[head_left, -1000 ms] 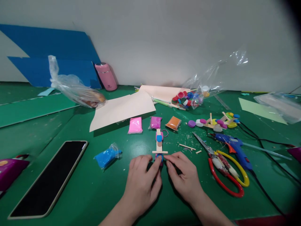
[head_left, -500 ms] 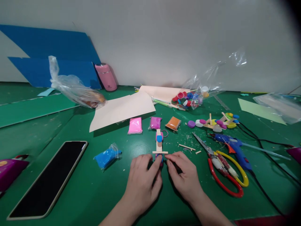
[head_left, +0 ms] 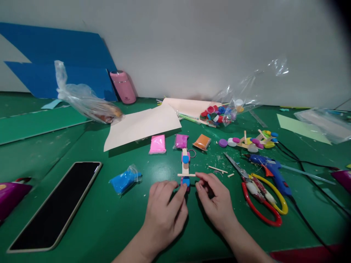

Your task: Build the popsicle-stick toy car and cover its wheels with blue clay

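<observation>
A small craft-stick model stands on the table before me, with blue and pink pieces at both ends. A thin wooden stick lies crosswise on it, near its close end. My left hand is closed at that end, its index fingertip on the blue piece; its grip underneath is partly hidden. At the right tip of the crosswise stick, my right hand has its fingers curled, the index fingertip touching the stick and the thumb just below. Farther right, large scissors with red and yellow handles lie with blades pointing away.
A blue glue gun with a black cord lies beyond the scissors. Another stick model is at the right. Clay packets, including a blue one, lie around; a phone is at the left. Behind are a bag of bottle caps and a pink flask.
My left index finger has drawn back slightly, showing more of the blue piece. My right index finger has risen to the crosswise stick's end. The view has shifted slightly.
</observation>
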`<state>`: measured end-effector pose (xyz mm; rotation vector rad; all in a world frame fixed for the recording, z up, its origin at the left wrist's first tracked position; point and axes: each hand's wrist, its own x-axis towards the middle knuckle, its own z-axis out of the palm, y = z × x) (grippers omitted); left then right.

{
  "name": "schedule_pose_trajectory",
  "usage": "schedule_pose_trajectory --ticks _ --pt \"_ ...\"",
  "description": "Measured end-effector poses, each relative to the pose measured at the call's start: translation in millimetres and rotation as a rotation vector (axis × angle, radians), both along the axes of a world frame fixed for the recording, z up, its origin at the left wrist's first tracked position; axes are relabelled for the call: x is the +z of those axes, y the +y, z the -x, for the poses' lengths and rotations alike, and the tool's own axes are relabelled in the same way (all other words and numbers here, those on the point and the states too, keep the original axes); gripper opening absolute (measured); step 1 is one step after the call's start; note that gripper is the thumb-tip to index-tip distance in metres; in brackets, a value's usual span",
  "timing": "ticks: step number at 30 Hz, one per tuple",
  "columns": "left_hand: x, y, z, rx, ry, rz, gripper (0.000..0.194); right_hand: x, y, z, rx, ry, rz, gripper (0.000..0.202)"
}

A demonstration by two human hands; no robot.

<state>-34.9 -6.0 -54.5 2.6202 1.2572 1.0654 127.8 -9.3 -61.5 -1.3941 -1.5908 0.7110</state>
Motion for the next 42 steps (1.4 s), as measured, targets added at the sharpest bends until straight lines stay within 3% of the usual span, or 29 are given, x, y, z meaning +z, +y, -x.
schedule_pose_trajectory --ticks 5,13,29,37,40,42 --pt "2.2 -1.6 0.5 -0.006 0.066 -0.002 0.029 2.9 -1.5 -0.5 0.041 0.012 -0.026 0.018" --pt "1.1 -0.9 1.1 0.001 0.061 0.044 0.027 6.7 -0.3 0.0 0.213 -0.021 -0.105 0.031" --pt "-1.2 0.6 0.9 0.0 0.045 0.079 0.028 5.5 2.9 0.9 0.231 -0.165 -0.082 0.032" --pt "-0.6 -1.3 0.9 0.022 -0.045 0.052 0.025 6.3 1.3 2.3 0.171 -0.146 -0.145 0.028" --pt "2.4 1.1 0.0 0.091 -0.155 0.066 0.02 7.7 1.5 2.6 0.025 -0.109 -0.139 0.021" --pt "6.8 6.0 -0.9 0.157 -0.225 0.161 0.02 8.7 3.6 2.9 -0.067 -0.085 -0.074 0.024"
